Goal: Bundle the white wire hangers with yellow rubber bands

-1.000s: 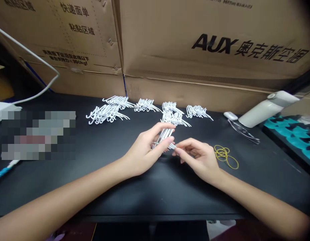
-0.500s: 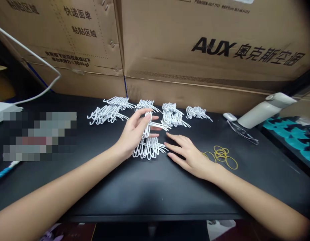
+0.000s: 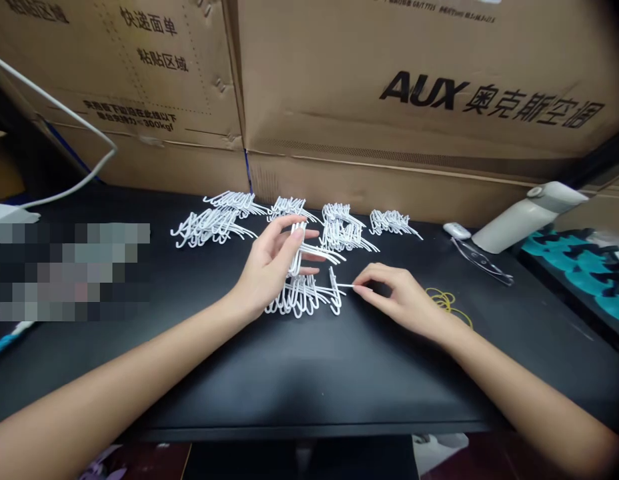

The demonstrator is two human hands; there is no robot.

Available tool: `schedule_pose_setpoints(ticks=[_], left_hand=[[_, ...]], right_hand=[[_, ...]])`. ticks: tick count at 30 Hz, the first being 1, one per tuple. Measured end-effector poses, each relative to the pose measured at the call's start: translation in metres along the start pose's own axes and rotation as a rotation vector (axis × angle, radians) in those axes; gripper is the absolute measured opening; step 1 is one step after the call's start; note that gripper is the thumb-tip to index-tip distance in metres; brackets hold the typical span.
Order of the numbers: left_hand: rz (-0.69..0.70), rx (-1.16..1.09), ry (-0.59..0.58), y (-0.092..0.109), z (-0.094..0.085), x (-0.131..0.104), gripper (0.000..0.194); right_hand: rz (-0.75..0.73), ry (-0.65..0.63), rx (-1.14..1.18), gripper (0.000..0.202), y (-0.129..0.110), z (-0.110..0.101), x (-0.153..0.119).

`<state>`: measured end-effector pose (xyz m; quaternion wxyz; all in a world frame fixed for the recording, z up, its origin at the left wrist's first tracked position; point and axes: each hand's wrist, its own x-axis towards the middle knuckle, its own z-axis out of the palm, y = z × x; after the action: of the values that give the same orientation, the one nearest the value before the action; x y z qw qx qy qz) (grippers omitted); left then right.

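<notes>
Several white hooks (image 3: 296,253) are pinched between the thumb and fingers of my left hand (image 3: 269,267), their stems pointing right. Below it a row of white hooks (image 3: 295,300) lies on the black table (image 3: 309,373). My right hand (image 3: 399,300) pinches the stem end of a single white hook (image 3: 335,293), just right of that row. Behind my hands, more white hooks lie in groups: at the left (image 3: 209,225), behind my left hand (image 3: 289,207), in the middle (image 3: 343,233) and at the right (image 3: 393,223).
Yellow rubber bands (image 3: 447,301) lie by my right wrist. Farther right are a white bottle (image 3: 519,223), a small white case (image 3: 456,231), a clear strap-like item (image 3: 482,261) and a teal-and-black object (image 3: 579,267). Cardboard boxes (image 3: 414,140) stand behind. A white cable (image 3: 69,113) hangs left.
My right hand has closed on one hook's stem and moved right, drawing that hook away from the front row. My left hand still holds its hooks in nearly the same place.
</notes>
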<state>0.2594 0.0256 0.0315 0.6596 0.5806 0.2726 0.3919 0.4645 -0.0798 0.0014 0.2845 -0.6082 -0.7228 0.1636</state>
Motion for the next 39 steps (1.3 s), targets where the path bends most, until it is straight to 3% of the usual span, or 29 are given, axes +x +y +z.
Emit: schedule_pose_setpoints(ticks=[3, 5, 9, 12, 16, 20, 25, 39], left_hand=[[0.055, 0.059, -0.02, 0.0, 0.001, -0.003, 0.028], [0.095, 0.1, -0.049, 0.0, 0.001, -0.007, 0.028], [0.171, 0.148, -0.11, -0.001, 0.004, -0.015, 0.026], [0.216, 0.172, -0.139, -0.003, 0.007, -0.02, 0.026], [0.258, 0.188, -0.169, -0.008, 0.009, -0.024, 0.028], [0.264, 0.193, -0.168, -0.01, 0.009, -0.027, 0.028], [0.259, 0.184, -0.134, -0.01, 0.01, -0.028, 0.028], [0.306, 0.302, -0.167, -0.015, 0.011, -0.033, 0.031]], right_hand=[[0.133, -0.149, 0.122, 0.02, 0.008, -0.024, 0.0], [0.219, -0.176, 0.194, 0.022, 0.014, -0.038, -0.001], [0.294, 0.022, 0.402, 0.019, 0.016, -0.047, -0.002], [0.195, 0.198, 0.579, 0.014, 0.008, -0.038, -0.002], [0.091, 0.315, 0.68, 0.006, -0.006, -0.02, -0.003], [0.103, 0.389, 0.687, 0.004, -0.011, -0.009, -0.005], [0.167, 0.579, 0.711, 0.003, -0.009, -0.001, -0.003], [0.029, 0.418, 0.655, 0.011, -0.037, 0.018, -0.011]])
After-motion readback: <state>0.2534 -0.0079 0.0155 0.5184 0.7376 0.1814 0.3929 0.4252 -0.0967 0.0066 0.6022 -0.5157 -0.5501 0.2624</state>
